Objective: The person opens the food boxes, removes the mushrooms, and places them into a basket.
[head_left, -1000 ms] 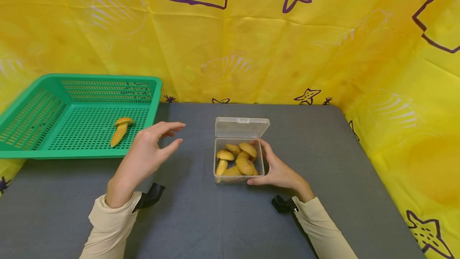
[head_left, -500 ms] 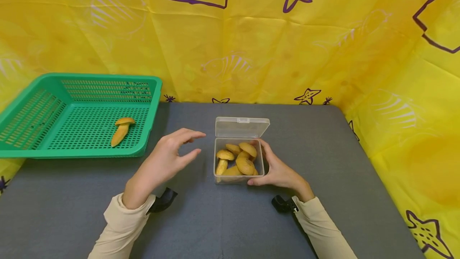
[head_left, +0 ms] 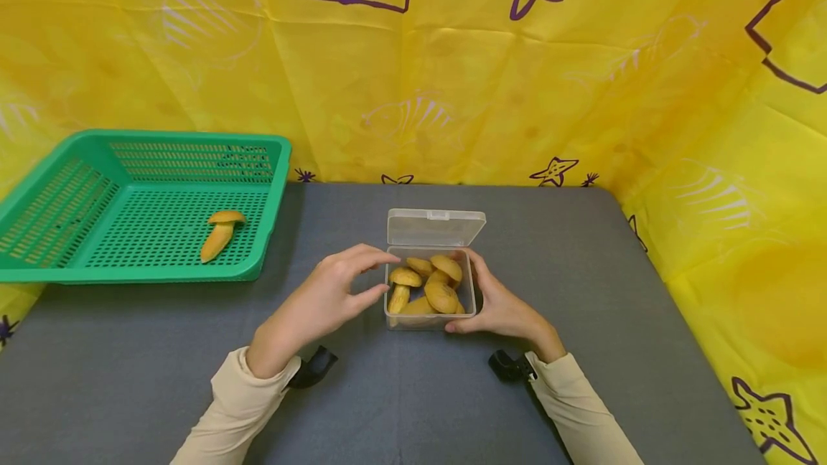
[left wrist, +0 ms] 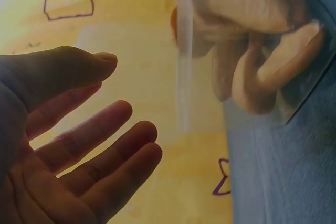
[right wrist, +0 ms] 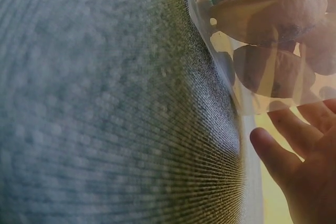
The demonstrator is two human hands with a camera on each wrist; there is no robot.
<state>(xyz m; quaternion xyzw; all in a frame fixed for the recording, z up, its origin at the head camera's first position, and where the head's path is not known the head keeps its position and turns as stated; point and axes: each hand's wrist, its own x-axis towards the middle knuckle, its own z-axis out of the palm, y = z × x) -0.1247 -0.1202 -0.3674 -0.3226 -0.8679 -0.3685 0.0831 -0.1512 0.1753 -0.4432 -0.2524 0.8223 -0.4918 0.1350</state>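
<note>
The left hand [head_left: 323, 300] stands with thumb and fingers parted and grips nothing; its fingertips are at the left rim of a clear plastic box [head_left: 423, 323], and contact with the rim cannot be confirmed. The right hand [head_left: 507, 314] is clamped on the box at its right side, thumb at the near right corner and fingers round toward the far right corner. The box sits upright on the grey table [head_left: 549, 257], its hinged lid [head_left: 436, 228] raised at the far edge. Inside lie several yellow-brown mushrooms [head_left: 442, 298], one along the left wall with its cap toward the far side and its stem toward the near side; the rest are heaped together, so an exact count cannot be given. Each arm wears a beige sleeve [head_left: 245, 404] and a black wrist mount [head_left: 314, 368]. Well to the left of the box stands a green perforated basket [head_left: 129, 275], holding a single mushroom [head_left: 217, 241] on its side near the right wall, cap toward the far side. Behind the table and along its right side hangs yellow cloth [head_left: 413, 56] printed with purple starfish and pale fish.
</note>
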